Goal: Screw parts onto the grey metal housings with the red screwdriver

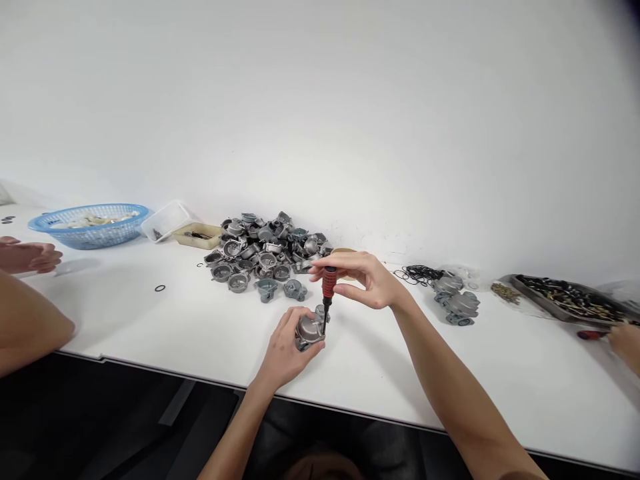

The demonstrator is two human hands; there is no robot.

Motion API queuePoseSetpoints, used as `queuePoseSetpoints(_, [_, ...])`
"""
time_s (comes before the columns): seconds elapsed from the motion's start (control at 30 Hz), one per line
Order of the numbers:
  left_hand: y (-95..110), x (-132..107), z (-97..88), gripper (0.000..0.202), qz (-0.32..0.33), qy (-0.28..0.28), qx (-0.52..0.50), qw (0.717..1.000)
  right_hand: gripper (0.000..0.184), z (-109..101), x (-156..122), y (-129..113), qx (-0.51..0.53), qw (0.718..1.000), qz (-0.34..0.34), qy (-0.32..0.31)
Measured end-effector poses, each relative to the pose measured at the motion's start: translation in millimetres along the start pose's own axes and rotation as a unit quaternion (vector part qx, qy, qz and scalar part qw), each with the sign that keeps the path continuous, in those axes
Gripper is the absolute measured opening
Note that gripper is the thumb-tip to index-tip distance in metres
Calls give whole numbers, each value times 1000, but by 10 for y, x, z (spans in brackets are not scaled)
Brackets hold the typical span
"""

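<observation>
My left hand (289,348) is closed around a round grey metal housing (309,328) on the white table, its thumb and fingers on either side. With its fingers around the red handle, my right hand (367,280) holds a screwdriver (329,283) upright. The black shaft points down at the right edge of the housing; whether a screw sits under the tip is too small to tell. Just beyond the hands lie two loose grey castings (295,289), and behind them a big pile of similar metal castings (267,250).
A blue basket (95,233), a clear box (167,220) and a yellowish tray (197,235) stand at left. Rightward are black rings (420,273), joined housings (459,307), small screws (505,292) and a parts tray (545,308). Other people's hands (30,255) show at both sides.
</observation>
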State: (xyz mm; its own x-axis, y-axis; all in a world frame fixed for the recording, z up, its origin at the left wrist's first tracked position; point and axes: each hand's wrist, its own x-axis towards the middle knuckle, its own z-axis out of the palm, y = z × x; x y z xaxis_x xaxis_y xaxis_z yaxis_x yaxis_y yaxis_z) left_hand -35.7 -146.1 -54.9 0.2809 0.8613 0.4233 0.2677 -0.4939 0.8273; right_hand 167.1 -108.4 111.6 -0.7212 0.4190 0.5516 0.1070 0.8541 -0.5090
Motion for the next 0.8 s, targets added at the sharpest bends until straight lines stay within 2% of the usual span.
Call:
queuePoseSetpoints(0.07, [-23,1,3,38,-7,1,4,1000,43,1,-5,-3,21,1000,5,-5])
queuePoseSetpoints(0.2, [-64,3,9,39,-27,-8,-17,999,38,11,19,28,-60,997,-26,41])
queuePoseSetpoints(0.27, [-67,1,7,38,-34,-12,-30,999,39,16,31,23,-76,996,-35,42])
queuePoseSetpoints(0.43, [-61,-7,0,41,-40,-14,-42,998,37,22,6,-18,30,999,15,-1])
queuePoseSetpoints(0.57, [-68,-4,0,43,-38,-12,-47,998,32,18,4,41,-13,999,-10,35])
queuePoseSetpoints(0.67, [-76,3,3,44,-41,-9,-49,998,35,12,14,70,-55,997,-40,40])
queuePoseSetpoints(0.8, [-85,9,7,45,-40,-2,-46,998,35,-5,-1,14,15,1000,-10,-5])
